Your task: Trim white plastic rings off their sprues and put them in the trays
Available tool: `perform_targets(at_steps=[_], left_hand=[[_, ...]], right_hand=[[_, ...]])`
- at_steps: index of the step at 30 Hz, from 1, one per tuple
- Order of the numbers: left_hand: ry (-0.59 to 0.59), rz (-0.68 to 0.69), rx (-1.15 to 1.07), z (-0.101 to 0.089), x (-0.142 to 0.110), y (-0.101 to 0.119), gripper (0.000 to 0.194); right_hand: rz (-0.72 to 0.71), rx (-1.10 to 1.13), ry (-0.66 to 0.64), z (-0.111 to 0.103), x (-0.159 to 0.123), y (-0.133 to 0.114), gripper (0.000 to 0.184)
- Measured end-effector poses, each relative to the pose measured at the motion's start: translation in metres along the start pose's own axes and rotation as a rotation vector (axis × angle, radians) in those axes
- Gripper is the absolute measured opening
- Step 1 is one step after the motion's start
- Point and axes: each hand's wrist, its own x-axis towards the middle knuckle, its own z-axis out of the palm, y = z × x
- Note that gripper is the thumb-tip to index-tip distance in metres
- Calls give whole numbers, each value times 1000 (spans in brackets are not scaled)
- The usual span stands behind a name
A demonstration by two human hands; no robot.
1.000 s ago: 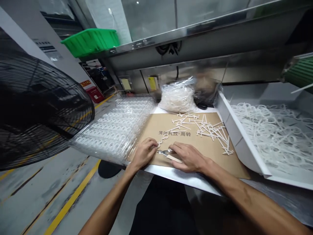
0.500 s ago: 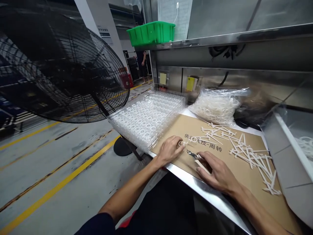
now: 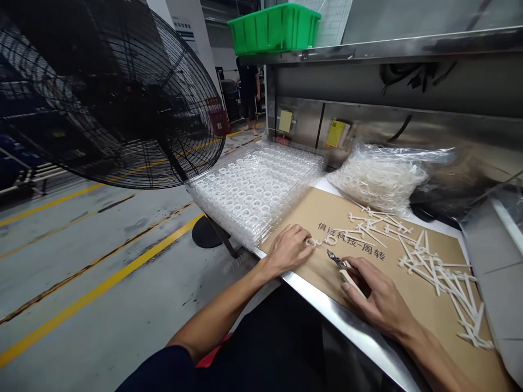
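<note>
The left hand point(image 3: 288, 251) is pinching a white plastic ring strip point(image 3: 321, 242) near the frame's center, above a brown cardboard sheet point(image 3: 392, 280). The right hand point(image 3: 378, 296) is closing around small side cutters point(image 3: 337, 261), and their tips are staying near the strip. Wrapped ring trays point(image 3: 253, 190) are lying at the sheet's upper left.

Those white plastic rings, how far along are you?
Looks done: the stacked clear trays already hold rows of white rings, and a clear plastic bag holds more. In hand: the right hand holds small cutters, and the left hand sits at a short strip of white rings on the cardboard sheet. Left: a pile of white plastic sticks lies on the cardboard.
</note>
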Motion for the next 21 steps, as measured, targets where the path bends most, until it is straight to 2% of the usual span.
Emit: perform_targets(at_steps=[5,9,14,18,21], left_hand=[[95,-34,-151,1,6,5,17],[161,-42,-253,5,4,13,18],[233,-51,-399,11,-4,24,18],[287,-60,-462,12,-6,23,18],[299,-52,-494,12,-7,21,19]], right_hand=[[9,-8,41,-1,-1,-1,30],[135,63,49,-3,-4,0,33],[366,404,-95,-11,-5,-17,37],[480,662,-167,-14,-1,-34,37],[554,774,-198,-15,1,-41,33]])
